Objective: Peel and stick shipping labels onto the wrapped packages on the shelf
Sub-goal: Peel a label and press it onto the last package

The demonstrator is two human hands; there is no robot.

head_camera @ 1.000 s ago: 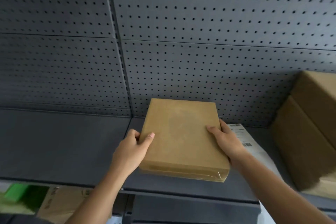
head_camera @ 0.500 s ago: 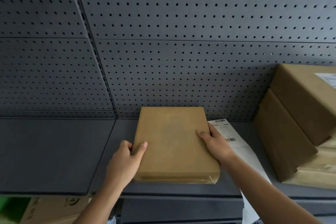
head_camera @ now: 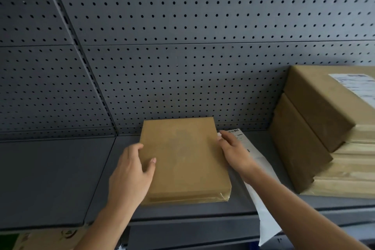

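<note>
Parcel: flat rectangular parcel in brown paper under clear film (head_camera: 186, 160); lies flat on the grey metal shelf (head_camera: 56, 178), between the two hands; its top face bears no label
Left hand: left hand (head_camera: 132, 172) clasps the parcel's left edge, thumb on top, fingers round the side
Right hand: right hand (head_camera: 235, 152) lies with fairly straight fingers along the right edge, gripping nothing
Labels: long white label strip with printed barcodes (head_camera: 261, 205) runs under the right hand and hangs over the shelf lip
Handling: probably stiff and book-like, moderate weight; film looks slick, so palms may slide; both long edges seem the safest hold
Neighbours: stack of similar brown parcels (head_camera: 316, 119) well right of the right hand
</note>
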